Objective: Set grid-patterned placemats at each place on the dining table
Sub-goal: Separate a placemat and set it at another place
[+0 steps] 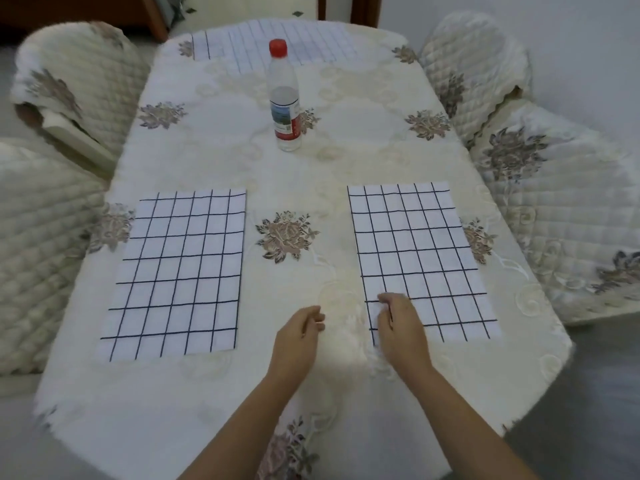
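Three mats lie on the tabletop [287, 185]. Think of the water bottle [284, 109] as the middle of a clock. The left placemat [176, 271] is at 8 o'clock, the right placemat [419, 251] is at 4 o'clock, and the far placemat [242, 46] is at 12 o'clock, at the far end.

The step looks like a last little fix of the right placemat. The right hand [398, 327] is on that mat's near corner, the one closest to the middle. Its fingers are curled, but I cannot tell if they pinch the mat or only touch it. The left hand [299, 337] is just beside it, at 9 o'clock from it, over bare cloth. Its fingers are loosely bent and it holds nothing.

Next, I think the hand should let the mat be. The chair at 10 o'clock [79, 81] and the chair at 2 o'clock [474, 71] have no mat in front of them, so more mats may be needed. I see no spare ones.

Each mat is white with thin dark lines that make squares. They lie flat, with no folds.
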`<state>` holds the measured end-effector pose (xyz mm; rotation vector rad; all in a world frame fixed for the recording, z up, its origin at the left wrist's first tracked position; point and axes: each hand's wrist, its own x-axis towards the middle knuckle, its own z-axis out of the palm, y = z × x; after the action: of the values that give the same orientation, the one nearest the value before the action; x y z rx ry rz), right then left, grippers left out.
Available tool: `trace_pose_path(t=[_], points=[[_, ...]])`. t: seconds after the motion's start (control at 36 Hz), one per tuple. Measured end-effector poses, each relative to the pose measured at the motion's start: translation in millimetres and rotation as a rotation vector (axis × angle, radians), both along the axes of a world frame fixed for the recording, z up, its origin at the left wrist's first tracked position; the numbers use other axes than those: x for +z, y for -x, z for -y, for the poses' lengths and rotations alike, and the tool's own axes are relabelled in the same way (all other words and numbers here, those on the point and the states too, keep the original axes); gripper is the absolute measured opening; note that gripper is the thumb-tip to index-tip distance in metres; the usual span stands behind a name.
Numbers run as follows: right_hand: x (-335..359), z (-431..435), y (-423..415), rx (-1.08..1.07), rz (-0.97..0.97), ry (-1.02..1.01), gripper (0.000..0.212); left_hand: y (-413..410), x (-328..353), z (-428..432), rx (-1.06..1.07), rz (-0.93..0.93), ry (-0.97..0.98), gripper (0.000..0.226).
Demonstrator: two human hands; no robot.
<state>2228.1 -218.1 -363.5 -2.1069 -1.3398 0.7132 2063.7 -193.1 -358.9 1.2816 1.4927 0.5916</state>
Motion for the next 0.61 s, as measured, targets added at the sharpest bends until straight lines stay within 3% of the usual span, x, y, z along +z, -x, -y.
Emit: trace_pose_path(t=[0.25,0.61], points=[[36.9,-1.4,155.3,0.356,-0.222,-0.014,0.022,139.3,33.6,29.3,0.402,0.163,-0.114,0.035],[53.4,30.7,408.1,0.729,-0.428,0.038,0.022,372.3,63.9,103.3,0.808,0.154,-0.207,0.029]])
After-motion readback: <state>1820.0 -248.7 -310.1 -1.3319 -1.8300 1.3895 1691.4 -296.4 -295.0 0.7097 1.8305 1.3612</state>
